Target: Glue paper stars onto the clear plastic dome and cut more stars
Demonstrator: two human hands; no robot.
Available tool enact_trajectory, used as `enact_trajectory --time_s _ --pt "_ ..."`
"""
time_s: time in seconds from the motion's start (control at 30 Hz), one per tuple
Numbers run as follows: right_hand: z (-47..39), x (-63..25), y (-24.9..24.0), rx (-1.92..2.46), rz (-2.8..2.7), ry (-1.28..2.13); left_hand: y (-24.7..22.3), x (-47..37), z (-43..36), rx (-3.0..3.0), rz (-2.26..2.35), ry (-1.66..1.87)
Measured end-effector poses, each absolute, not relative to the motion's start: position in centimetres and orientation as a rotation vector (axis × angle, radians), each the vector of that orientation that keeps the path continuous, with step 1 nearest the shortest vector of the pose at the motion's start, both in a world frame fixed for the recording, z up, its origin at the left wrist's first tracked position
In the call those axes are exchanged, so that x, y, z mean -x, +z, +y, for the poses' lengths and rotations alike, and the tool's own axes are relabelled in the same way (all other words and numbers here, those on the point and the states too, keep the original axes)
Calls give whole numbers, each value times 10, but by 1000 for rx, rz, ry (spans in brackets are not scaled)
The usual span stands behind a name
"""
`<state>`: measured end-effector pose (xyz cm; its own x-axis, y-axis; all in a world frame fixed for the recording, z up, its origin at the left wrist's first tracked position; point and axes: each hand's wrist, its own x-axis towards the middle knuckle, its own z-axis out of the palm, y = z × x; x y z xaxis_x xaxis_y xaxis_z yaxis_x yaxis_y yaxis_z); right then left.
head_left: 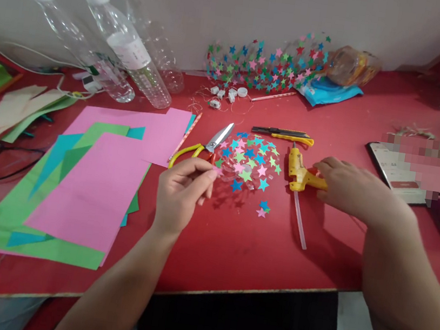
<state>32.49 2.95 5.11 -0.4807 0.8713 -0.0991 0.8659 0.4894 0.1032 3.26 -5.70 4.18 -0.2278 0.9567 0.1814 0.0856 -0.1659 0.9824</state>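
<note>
My left hand (pixel 186 190) is closed in a pinch, with a small pink paper star (pixel 216 170) at its fingertips. Just beyond those fingertips is a clear plastic piece (pixel 252 186) covered with pink, blue and green stars. My right hand (pixel 345 188) has its fingers round the handle of a yellow hot glue gun (pixel 296 167), which lies on the table. A clear glue stick (pixel 300 220) sticks out of the gun's back end. Between the two hands lie a few loose stars (pixel 262 210). Scissors with yellow handles (pixel 201 149) lie behind my left hand, partly hidden by it.
A yellow box cutter (pixel 285 135) lies behind the glue gun. Coloured paper sheets (pixel 89 190) cover the left side. Clear bottles (pixel 125 53) stand at the back left; a star-covered bottle (pixel 264 65) lies along the wall. A phone (pixel 394 173) is at right.
</note>
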Motion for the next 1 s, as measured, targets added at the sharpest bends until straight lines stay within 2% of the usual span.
enact_trajectory --time_s 0.13,0.23,0.3,0.43,0.5,0.6,0.67,0.73,0.83,1.0 --pt "29 -312 41 -1515 2309 96 42 -18 -46 -1224 1473 1794" --pt "33 -306 37 -1544 2349 37 44 -6 -36 -1218 1512 2187" --pt "36 -307 39 -1616 2422 8 45 -2 -32 -1201 1476 2254" --pt "39 -306 55 -1847 2791 -39 42 -8 -35 -1219 1426 2037" --pt "33 -301 64 -1873 3082 -192 39 -15 -40 -1238 1428 1875" --pt "16 -288 71 -1680 3385 -794 37 -25 -47 -1300 1467 1736" --pt "3 -277 70 -1547 3220 -1475 38 -28 -49 -1380 1493 1708" --pt "-9 -268 66 -1315 3175 -1734 39 -29 -50 -1472 1524 1690" --pt "-17 -259 60 -1103 3235 -1747 40 -30 -51 -1563 1561 1661" --pt "-18 -253 56 -1139 3222 -1646 38 -33 -53 -1624 1533 1610"
